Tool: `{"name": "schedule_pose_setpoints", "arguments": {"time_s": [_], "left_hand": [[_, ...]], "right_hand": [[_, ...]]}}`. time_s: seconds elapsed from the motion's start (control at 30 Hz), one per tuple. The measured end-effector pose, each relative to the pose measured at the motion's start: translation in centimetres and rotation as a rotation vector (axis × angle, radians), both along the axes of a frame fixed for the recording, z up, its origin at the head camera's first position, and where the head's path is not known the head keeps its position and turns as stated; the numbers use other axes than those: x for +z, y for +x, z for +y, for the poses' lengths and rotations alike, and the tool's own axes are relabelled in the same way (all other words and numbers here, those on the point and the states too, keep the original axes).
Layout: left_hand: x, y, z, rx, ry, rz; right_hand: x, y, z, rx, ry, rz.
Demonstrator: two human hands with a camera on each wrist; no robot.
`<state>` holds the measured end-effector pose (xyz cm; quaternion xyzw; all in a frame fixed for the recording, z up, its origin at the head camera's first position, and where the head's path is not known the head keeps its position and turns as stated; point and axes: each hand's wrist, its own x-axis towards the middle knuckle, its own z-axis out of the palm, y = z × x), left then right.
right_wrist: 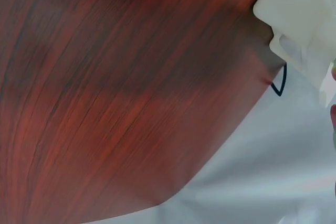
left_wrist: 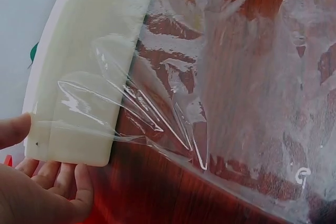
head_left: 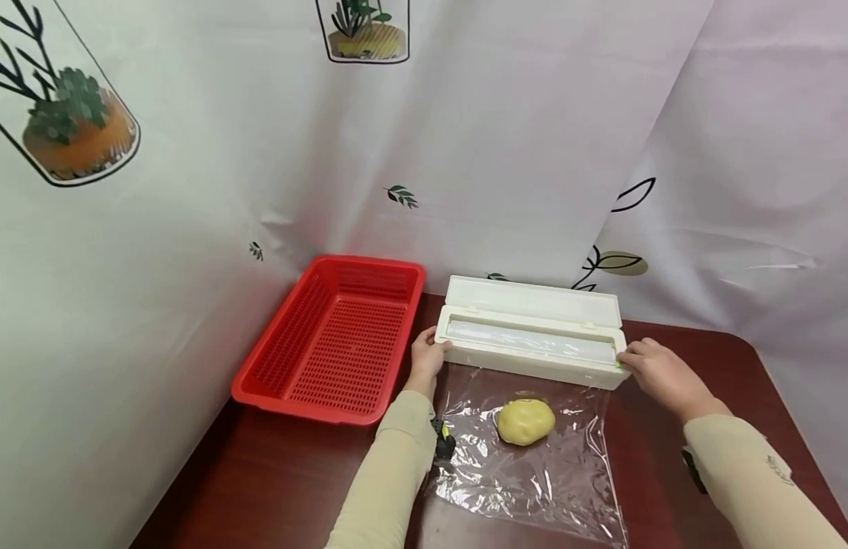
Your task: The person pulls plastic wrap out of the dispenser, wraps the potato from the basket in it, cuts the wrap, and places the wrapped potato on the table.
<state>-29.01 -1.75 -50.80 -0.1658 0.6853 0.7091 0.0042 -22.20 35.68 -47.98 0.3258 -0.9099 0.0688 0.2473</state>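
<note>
A white cling film dispenser (head_left: 534,369) stands at the back of the table with its lid (head_left: 534,300) raised and the film roll (head_left: 530,339) showing inside. My left hand (head_left: 427,357) grips its left end, the thumb on one side and the fingers (left_wrist: 50,177) against the end face. At the opposite end my right hand (head_left: 660,374) holds the corner, fingertips beside a small green piece; just fingertips show at the right wrist view's edge. Clear cling film (head_left: 496,476) stretches from the dispenser toward me. On the film sits a yellow potato-like lump (head_left: 525,422).
A red plastic basket (head_left: 390,366) with slotted sides stands left of my left forearm, close to the dispenser. The dark red wooden table (head_left: 273,480) meets a white printed curtain (head_left: 520,152) at the back and sides.
</note>
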Motion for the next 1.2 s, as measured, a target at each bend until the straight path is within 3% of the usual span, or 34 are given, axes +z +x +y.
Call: {"name": "schedule_pose_setpoints", "arguments": {"time_s": [0.13, 0.3, 0.47, 0.63, 0.77, 0.9, 1.03, 1.2], "left_hand": [[-0.2, 0.3, -0.5, -0.018, 0.010, -0.003], [-0.6, 0.9, -0.7, -0.020, 0.051, 0.037], [-0.3, 1.5, -0.7, -0.011, 0.086, 0.068], [0.9, 1.9, -0.6, -0.011, 0.064, 0.098], [1.7, 2.1, -0.5, 0.036, -0.033, 0.118], [1.9, 2.3, -0.4, 0.034, -0.075, 0.142], [1.8, 2.4, -0.3, -0.009, -0.017, 0.144], [1.8, 2.6, -0.1, -0.007, -0.001, 0.122]], "right_hand": [[-0.1, 0.7, -0.5, -0.148, -0.105, -0.111], [-0.2, 2.3, -0.9, -0.365, -0.347, -0.295], [-0.1, 3.8, -0.9, -0.454, -0.465, -0.326], [-0.2, 5.7, -0.8, -0.519, -0.477, -0.316], [-0.8, 6.3, -1.4, -0.475, -0.470, -0.306], [-1.5, 5.8, -2.9, -0.414, -0.421, -0.297], [-1.6, 4.7, -4.5, -0.439, -0.344, -0.266], [-1.1, 3.3, -5.3, -0.458, -0.242, -0.188]]}}
